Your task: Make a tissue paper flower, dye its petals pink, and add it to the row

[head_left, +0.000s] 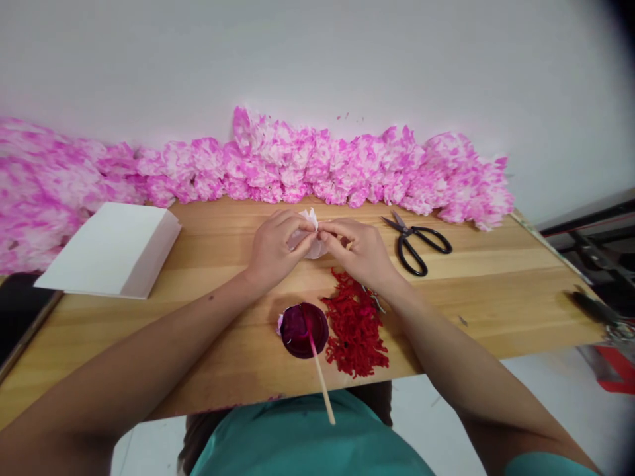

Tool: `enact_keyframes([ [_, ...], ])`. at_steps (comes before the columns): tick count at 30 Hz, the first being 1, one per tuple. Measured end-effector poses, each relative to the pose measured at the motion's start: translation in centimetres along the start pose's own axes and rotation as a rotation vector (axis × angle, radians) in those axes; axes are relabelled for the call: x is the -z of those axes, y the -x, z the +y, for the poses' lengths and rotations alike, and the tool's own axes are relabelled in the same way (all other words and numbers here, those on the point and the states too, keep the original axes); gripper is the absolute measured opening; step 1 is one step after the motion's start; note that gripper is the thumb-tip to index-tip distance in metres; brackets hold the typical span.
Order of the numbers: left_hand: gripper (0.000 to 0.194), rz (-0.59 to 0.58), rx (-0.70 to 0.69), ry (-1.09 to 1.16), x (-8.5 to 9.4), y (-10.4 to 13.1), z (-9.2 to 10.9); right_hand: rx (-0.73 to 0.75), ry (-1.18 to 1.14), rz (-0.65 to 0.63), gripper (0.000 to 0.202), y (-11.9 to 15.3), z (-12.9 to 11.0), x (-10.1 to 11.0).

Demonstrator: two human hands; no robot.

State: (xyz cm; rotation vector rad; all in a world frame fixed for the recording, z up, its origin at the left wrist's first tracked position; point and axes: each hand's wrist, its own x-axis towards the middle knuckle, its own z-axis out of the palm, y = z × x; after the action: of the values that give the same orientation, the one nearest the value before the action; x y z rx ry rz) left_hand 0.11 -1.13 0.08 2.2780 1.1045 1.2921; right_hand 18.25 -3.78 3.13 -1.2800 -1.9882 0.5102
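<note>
Both hands meet over the middle of the wooden table. My left hand (280, 246) pinches a crumpled piece of thin white paper (312, 248) between thumb and forefinger. Touching the same piece from the right, my right hand (358, 248) has its thumb and forefinger pressed together at the paper's gathered part. What lies between the right fingertips is too small to tell. Nearer to me stands a round dish of dark purple-red dye (295, 334) with a wooden stick (322, 383) resting in it. A bundle of red strands (354, 330) lies right of the dish, below my right wrist.
Black-handled scissors (414, 241) lie with blades parted to the right of my hands. A thick stack of white paper (106, 248) sits at the left. Pink and white paper flowers (297, 162) line the table's back edge (218, 205) along the wall.
</note>
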Motion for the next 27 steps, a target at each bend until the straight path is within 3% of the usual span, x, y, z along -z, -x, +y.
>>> enact_keyframes([
  [7,0.008,-0.010,0.064,-0.016,-0.04,-0.02,0.17,-0.006,0.028,-0.015,0.023,0.16,0.07,-0.23],
  [15,0.007,-0.013,0.150,0.035,-0.01,0.09,0.24,-0.046,0.035,0.073,0.018,0.17,0.29,-0.22],
  [27,0.009,-0.049,0.067,0.011,-0.15,0.08,0.23,0.058,0.173,0.058,0.012,0.14,0.34,-0.38],
])
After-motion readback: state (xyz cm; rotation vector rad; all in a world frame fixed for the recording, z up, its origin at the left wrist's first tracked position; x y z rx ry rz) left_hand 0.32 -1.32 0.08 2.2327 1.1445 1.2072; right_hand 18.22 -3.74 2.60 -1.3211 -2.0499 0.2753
